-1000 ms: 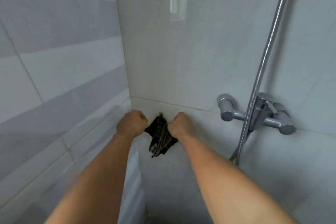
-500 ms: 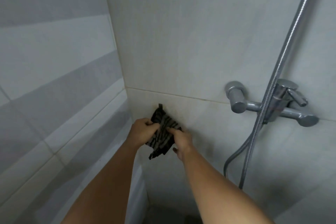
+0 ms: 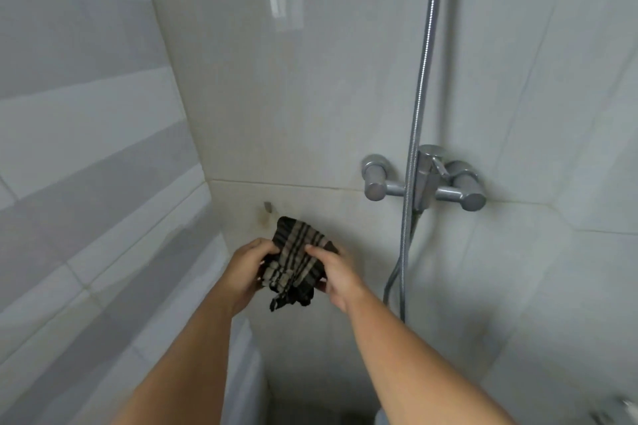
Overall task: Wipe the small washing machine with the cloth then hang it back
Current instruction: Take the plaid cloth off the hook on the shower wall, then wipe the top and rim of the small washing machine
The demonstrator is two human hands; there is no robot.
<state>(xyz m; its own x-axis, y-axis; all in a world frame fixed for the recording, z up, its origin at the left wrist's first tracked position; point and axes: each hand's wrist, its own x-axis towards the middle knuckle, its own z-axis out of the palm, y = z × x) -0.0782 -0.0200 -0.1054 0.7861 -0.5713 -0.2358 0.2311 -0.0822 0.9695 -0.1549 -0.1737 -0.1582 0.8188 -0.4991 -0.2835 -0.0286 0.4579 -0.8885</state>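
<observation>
Below the wall hook: a dark striped cloth [image 3: 296, 260] is held bunched between both hands, close to the tiled wall [image 3: 310, 97].
Left hand [image 3: 247, 269]: curled around the cloth's left side, fingers pinching the fabric.
Right hand [image 3: 336, 272]: fingers laid over the cloth's right edge, thumb hidden beneath.
Hook [image 3: 268, 206]: bare, just above and left of the cloth.
Washing machine: not clearly seen, so wiping cannot be confirmed.
Progress: the cloth is judged to be off its hook; whether it is being fetched or rehung cannot be told.
Room: the corner is tight on the left; the shower hose [image 3: 412, 183] and tap [image 3: 426, 181] are kept well apart on the right.
</observation>
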